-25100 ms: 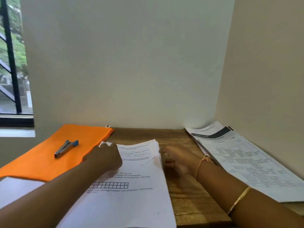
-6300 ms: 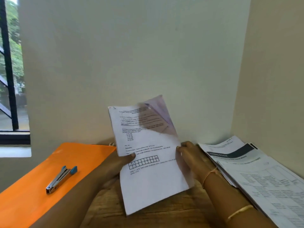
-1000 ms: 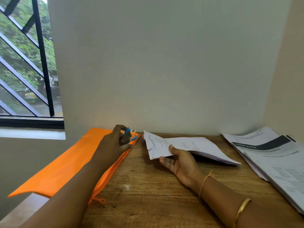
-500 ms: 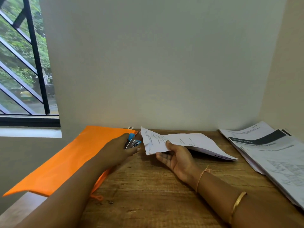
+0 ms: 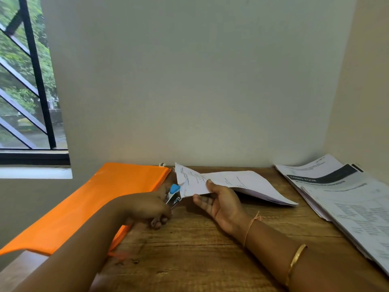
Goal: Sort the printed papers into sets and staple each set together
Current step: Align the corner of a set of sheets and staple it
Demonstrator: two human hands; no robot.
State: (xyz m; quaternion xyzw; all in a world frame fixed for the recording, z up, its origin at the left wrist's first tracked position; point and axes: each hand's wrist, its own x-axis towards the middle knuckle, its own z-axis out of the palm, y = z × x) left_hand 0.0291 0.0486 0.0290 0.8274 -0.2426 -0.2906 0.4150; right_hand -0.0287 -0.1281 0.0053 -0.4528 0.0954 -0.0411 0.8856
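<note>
An orange folder [image 5: 90,207] lies on the wooden table [image 5: 189,249] near a barred window [image 5: 27,91].

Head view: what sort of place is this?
Probably a study or home-office nook: a wooden desk with stacked printed papers and an orange folder, beside a barred window.

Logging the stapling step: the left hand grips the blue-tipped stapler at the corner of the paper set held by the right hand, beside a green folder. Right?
Not quite: the head view shows the folder is orange, not green. The left hand does grip the blue-tipped stapler at the corner of the paper set held by the right hand.
</note>
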